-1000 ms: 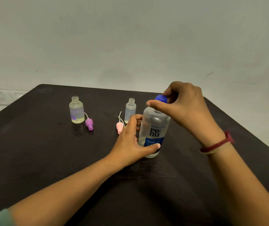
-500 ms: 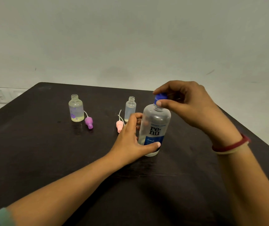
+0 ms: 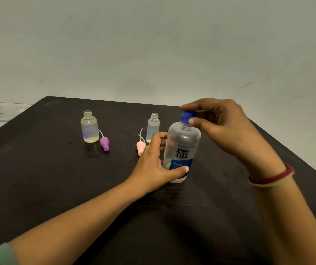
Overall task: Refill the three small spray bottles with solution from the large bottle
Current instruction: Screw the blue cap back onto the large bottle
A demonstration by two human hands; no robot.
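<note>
The large clear bottle [image 3: 181,148] with a blue "renu fresh" label stands upright on the dark table [image 3: 38,178]. My left hand [image 3: 153,165] grips its lower body, thumb across the label. My right hand [image 3: 220,127] pinches its blue cap [image 3: 186,116] between thumb and fingers. Two small open bottles stand behind: one with purple flowers [image 3: 89,127] at the left, and a plain clear one [image 3: 153,127] just behind my left hand. A purple spray head [image 3: 104,143] and a pink spray head [image 3: 140,147] lie beside them. A third small bottle is not visible.
The table's far edge runs along a pale wall [image 3: 153,44], and its right edge slants down past my right wrist, which wears a red bangle [image 3: 272,177]. A wall switch plate [image 3: 0,111] sits at far left.
My right hand has turned on the blue cap, wrist swinging outward to the right and the fingers shifting round the cap. My left hand and the large bottle stayed in place.
</note>
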